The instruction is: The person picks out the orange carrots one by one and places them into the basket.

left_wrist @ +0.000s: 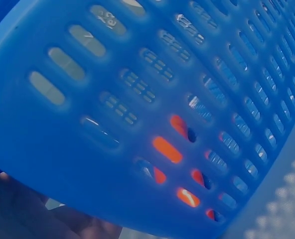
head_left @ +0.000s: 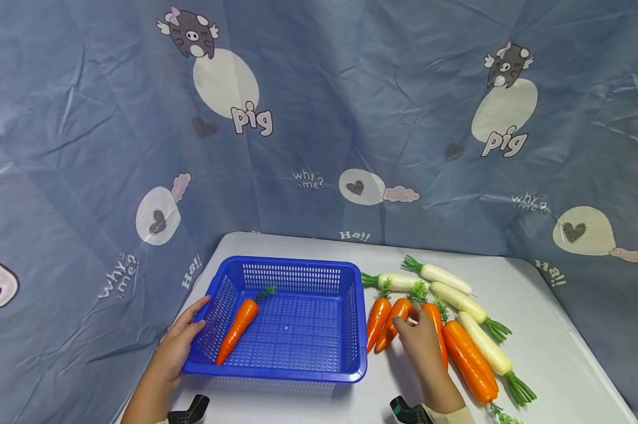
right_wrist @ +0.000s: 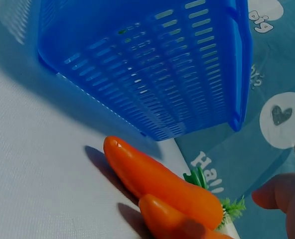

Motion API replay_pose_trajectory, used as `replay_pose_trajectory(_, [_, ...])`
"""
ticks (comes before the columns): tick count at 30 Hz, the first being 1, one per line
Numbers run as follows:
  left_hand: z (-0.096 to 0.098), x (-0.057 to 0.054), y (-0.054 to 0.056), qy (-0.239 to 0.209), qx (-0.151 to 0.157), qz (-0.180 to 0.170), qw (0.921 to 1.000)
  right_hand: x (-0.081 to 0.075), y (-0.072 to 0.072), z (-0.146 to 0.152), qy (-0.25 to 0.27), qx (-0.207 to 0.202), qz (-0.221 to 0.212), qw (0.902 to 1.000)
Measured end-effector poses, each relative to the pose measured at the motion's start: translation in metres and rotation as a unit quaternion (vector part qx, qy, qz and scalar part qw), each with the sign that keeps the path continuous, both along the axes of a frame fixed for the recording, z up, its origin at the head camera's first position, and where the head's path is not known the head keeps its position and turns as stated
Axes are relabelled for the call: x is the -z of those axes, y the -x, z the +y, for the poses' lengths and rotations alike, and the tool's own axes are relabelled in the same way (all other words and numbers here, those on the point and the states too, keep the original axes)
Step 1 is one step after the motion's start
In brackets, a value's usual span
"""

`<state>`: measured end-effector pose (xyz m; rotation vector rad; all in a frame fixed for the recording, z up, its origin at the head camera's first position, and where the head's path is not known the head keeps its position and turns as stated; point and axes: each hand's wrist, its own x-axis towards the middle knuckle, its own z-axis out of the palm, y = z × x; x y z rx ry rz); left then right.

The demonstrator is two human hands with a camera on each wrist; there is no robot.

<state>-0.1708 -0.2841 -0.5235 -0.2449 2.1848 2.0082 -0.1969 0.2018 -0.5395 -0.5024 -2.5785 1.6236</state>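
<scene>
My left hand [head_left: 178,338] grips the left rim of a blue plastic basket [head_left: 276,377], and its fingertips show below the basket's edge in the left wrist view. Inside the basket, at its left, lies one orange carrot [head_left: 239,330] with a green top. My right hand [head_left: 422,338] hovers over the loose carrots right of the basket, fingers bent downward. Nearest to it is a carrot [head_left: 386,334], its leafy end close by the fingertips. In the right wrist view the thumb [right_wrist: 274,194] stands apart from the carrots. Another carrot [head_left: 378,318] lies beside the basket wall.
Right of my right hand lie a carrot [head_left: 437,330] and a thicker one [head_left: 469,362]. Several white radishes with green stems, among them a front one [head_left: 485,341] and a back one [head_left: 446,278], surround them. A blue printed cloth [head_left: 308,118] hangs behind the white table [head_left: 372,400].
</scene>
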Motion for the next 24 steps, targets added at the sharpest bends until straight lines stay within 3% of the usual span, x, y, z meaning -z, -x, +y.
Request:
replay_pose_trajectory(7, [0.001,-0.001,-0.001,0.003,-0.001,-0.003,1.0,0.005,0.004,0.0,-0.013,-0.006,0.007,0.9999])
replay_pose_trajectory(24, [0.001,-0.001,-0.002,-0.002,0.001,-0.004,1.0,0.018,0.009,0.0,0.046,0.012,-0.003,0.9988])
